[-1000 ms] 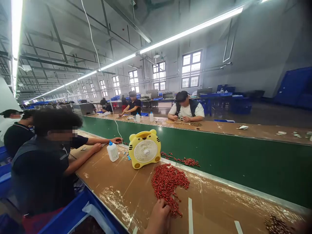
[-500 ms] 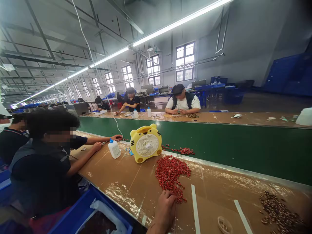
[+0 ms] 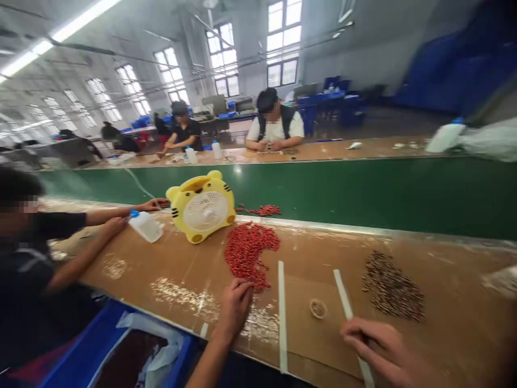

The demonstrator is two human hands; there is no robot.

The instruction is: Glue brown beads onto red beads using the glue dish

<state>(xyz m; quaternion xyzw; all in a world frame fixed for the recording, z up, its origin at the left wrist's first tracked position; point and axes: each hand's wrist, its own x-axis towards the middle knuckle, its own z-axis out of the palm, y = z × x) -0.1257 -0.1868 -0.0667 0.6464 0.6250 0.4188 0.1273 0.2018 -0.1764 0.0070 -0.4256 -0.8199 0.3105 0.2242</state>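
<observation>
My left hand is at the near edge of a pile of small red pieces, its fingertips pinched together. Whatever lies between them is too small to make out. Over the near end of a pale tape strip, my right hand is curled, thumb against fingers; its grip is hidden and slightly blurred. Beyond that hand lies a heap of small brown, metallic-looking pieces. A small round clear dish sits between two tape strips, with something small in it.
Behind the red pile stands a yellow animal-faced fan. A white bottle with a blue cap is beside a co-worker's arms at left. A green conveyor belt runs behind the tabletop. Below the near edge is a lined blue bin.
The view has swung right and down, so the fan and piles appear farther left. My right hand has come into view. My left hand stays by the red pile, fingers closed.
</observation>
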